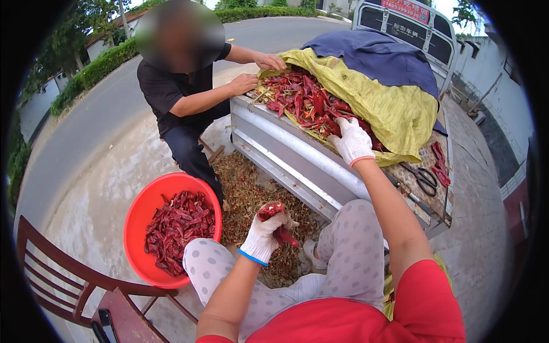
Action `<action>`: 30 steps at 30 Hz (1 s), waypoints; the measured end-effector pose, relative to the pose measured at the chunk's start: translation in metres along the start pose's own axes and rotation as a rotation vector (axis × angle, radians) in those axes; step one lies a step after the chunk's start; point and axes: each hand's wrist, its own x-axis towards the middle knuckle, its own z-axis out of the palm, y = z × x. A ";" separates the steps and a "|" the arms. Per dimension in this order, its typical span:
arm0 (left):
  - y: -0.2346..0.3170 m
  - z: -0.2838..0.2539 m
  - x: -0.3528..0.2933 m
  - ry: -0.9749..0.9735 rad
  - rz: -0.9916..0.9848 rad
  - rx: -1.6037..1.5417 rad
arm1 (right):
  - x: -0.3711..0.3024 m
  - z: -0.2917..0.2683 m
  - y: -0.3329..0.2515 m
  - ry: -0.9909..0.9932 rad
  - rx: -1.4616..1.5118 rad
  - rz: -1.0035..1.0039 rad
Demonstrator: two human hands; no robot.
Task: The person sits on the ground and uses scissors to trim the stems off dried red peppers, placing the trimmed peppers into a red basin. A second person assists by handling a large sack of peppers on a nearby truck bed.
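My left hand point(265, 231), in a white knitted glove with a blue cuff, is closed around dried red chili peppers point(286, 236) above my lap. The peppers stick out at both the top and bottom of its grip. My right hand point(351, 140), in a white glove with an orange-red cuff, reaches onto the chili pile point(311, 103) on the truck bed. Its thumb and fingers are apart and touch the peppers. A yellow woven sheet point(394, 114) partly covers that pile. To the left of my knees, a red plastic basin point(137, 228) holds many dark red chilies point(177, 226).
Black-handled scissors point(423, 178) and loose peppers point(440, 164) lie on the truck bed's corner. Across the pile sits a co-worker point(183, 94), hands at the sheet's edge. Stems and scraps point(246, 188) litter the ground. A wooden chair point(86, 286) stands at lower left.
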 end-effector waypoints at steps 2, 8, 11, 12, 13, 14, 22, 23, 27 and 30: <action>-0.001 -0.001 0.003 -0.039 0.014 -0.044 | 0.017 0.015 0.026 -0.048 -0.069 -0.022; -0.003 -0.009 0.004 -0.044 -0.070 -0.075 | 0.056 -0.002 0.079 0.138 1.007 0.449; -0.007 -0.008 0.002 0.012 -0.095 -0.153 | 0.066 -0.009 0.117 0.258 1.598 0.570; -0.009 -0.012 0.006 -0.054 -0.081 -0.152 | 0.063 -0.010 0.123 0.277 1.696 0.560; -0.012 -0.015 0.008 -0.044 -0.098 -0.163 | 0.061 -0.008 0.127 0.301 1.751 0.552; -0.014 -0.017 0.010 -0.034 -0.114 -0.174 | 0.059 -0.007 0.130 0.325 1.804 0.541; -0.012 -0.012 0.007 -0.013 -0.147 -0.155 | -0.012 -0.025 0.059 0.313 1.668 0.268; -0.011 -0.013 0.007 0.000 -0.147 -0.165 | -0.032 -0.020 0.044 0.289 1.590 0.205; -0.008 -0.005 0.004 0.009 -0.128 -0.161 | -0.116 -0.007 -0.017 0.311 0.939 -0.295; -0.013 -0.004 0.004 0.007 -0.105 -0.232 | -0.155 0.003 -0.049 0.274 0.601 -0.593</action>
